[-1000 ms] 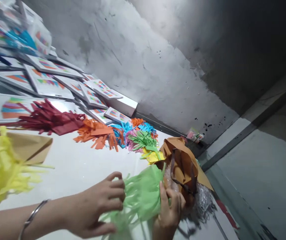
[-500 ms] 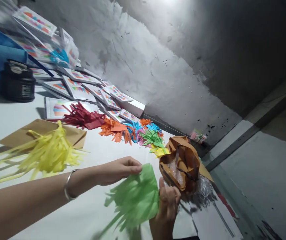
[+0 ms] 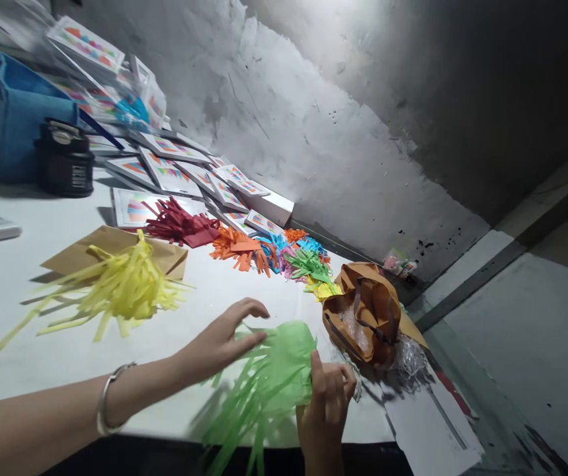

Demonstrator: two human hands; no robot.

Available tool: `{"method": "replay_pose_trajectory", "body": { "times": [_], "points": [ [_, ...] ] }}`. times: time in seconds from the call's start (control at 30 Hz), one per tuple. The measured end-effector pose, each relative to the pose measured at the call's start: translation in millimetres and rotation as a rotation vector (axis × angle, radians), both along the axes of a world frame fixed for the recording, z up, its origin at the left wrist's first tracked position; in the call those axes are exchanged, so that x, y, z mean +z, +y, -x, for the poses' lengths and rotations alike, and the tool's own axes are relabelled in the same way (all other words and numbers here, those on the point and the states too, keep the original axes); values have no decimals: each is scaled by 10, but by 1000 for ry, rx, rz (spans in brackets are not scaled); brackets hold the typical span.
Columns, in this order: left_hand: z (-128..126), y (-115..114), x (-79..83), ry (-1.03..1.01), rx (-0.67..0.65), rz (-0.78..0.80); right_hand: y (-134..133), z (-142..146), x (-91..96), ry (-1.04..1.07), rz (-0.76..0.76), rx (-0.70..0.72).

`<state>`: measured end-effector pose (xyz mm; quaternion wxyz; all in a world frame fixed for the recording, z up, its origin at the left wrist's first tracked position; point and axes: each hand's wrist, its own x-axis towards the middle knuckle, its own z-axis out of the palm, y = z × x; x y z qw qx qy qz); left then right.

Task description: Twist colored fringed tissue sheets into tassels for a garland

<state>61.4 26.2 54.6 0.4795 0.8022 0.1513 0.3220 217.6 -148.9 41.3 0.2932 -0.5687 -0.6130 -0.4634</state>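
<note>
1. A green tissue-paper fringe (image 3: pixel 288 363) is spread just left of the brown paper bag (image 3: pixel 387 297), over the near part of the white worktop (image 3: pixel 254 294).
2. How far along: its strips are already cut and separated, while the uncut band looks flat and ungathered. Beside the yellow tissue tassel (image 3: pixel 137 291), which is bunched, the green one seems less far on; what remains looks like the bunching of its band.
3. Direction: the uncut band is the end nearer the bag; the strips fan away from the bag, toward the near edge of the worktop, and some hang past it. The long axis runs aslant, from the band down and leftward to the strip tips.
4. The right hand (image 3: pixel 328 396), just in front of the bag, is clamped on the fringe's bag-side edge; its thumb is hidden.
5. The left hand (image 3: pixel 224 340), farther left of the bag, has thumb and fingers parted beside the band's other edge; whether the thumb tip touches the paper, I cannot tell.
6. The yellow tassel lies well left of the bag, partly over a brown envelope (image 3: pixel 75 254).
7. Leftward and back from the bag runs a row of finished-looking fringed pieces, with an orange tassel (image 3: pixel 241 248) and a dark red tassel (image 3: pixel 184 223) farthest along.
</note>
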Motion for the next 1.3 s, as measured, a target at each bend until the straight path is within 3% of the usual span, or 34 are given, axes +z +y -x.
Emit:
{"method": "replay_pose_trajectory", "body": {
  "times": [0.1,0.17,0.23,0.33,0.4,0.5,0.63,0.77,0.9,0.97,1.1,1.2,1.3],
  "points": [
    [1,-222,-83,-78,-37,-365,50,66,-51,53,14,-6],
    [40,-337,-120,-104,-102,-423,70,79,-76,82,1,-22],
    [130,-328,-138,-92,-193,-387,66,51,-90,96,-37,-54],
    [307,-63,-145,89,-246,-299,21,-23,-97,118,-92,-109],
    [382,184,-120,211,-149,-221,-10,-41,-94,137,-96,-119],
    [362,424,12,210,3,-126,-15,20,-79,152,-91,-73],
    [153,318,264,120,-64,-31,24,145,-49,106,-51,47],
    [-41,80,334,122,-275,185,19,171,-15,40,-61,104],
    [-107,-10,172,151,-510,456,8,163,0,70,-85,81],
    [-101,-77,37,66,-633,686,41,164,-21,126,-94,63],
    [-47,-320,-282,-87,-857,1300,180,91,-139,168,-94,5],
    [-14,-450,-458,27,-842,1385,226,-103,-201,137,-55,-33],
    [-27,-437,-467,85,-752,1252,97,-396,-136,70,-42,-107]
  ]
}}
